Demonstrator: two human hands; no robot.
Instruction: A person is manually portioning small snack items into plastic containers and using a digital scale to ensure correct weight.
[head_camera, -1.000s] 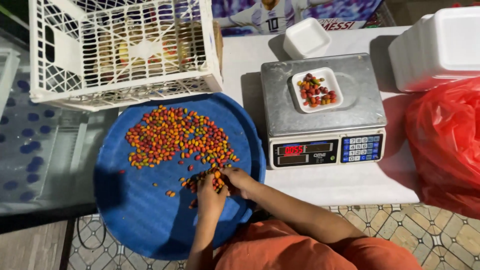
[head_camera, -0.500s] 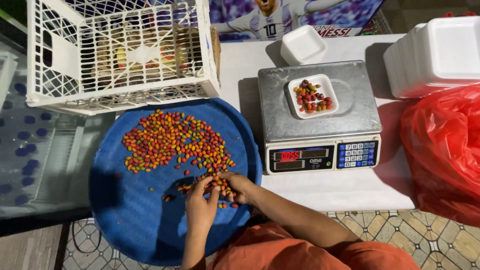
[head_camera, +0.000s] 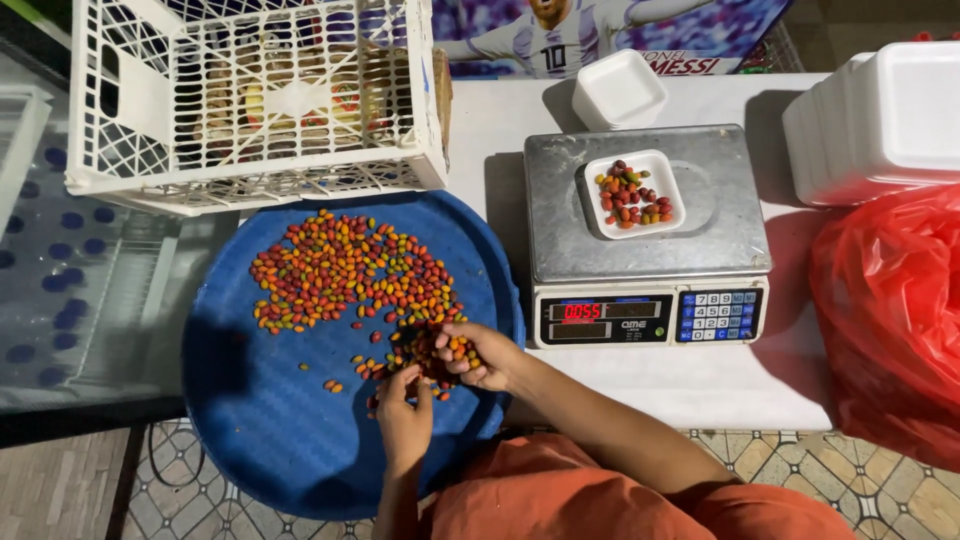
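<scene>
A small heap of red, orange and green fruits (head_camera: 345, 275) is being gathered on a round blue tray (head_camera: 270, 420). The right hand (head_camera: 478, 355) is being held cupped and half closed around a clutch of the fruits, while the left hand (head_camera: 405, 420), just below and to the left of it, is being kept loosely curled with its fingertips touching loose ones on the tray; whether anything is being pinched in it cannot be told. The main spread is lying just beyond both hands. Judging by their look, the fruits are light, hard-skinned and smooth, likely to roll and slip, so they are best being scooped in a cupped palm rather than pinched singly. Up and to the right of the right hand, a steel digital scale (head_camera: 640, 235) with a red-lit display and a keypad is bearing a small white foam tray (head_camera: 655, 165) partly filled with fruits. Beyond it an empty foam tray (head_camera: 618, 88) is lying, and far right a stack of white foam trays (head_camera: 880, 120) above a red plastic bag (head_camera: 890, 320). A white lattice crate (head_camera: 255, 100) is standing beyond the left hand; a blue poster strip (head_camera: 600, 30) is lining the far edge.
</scene>
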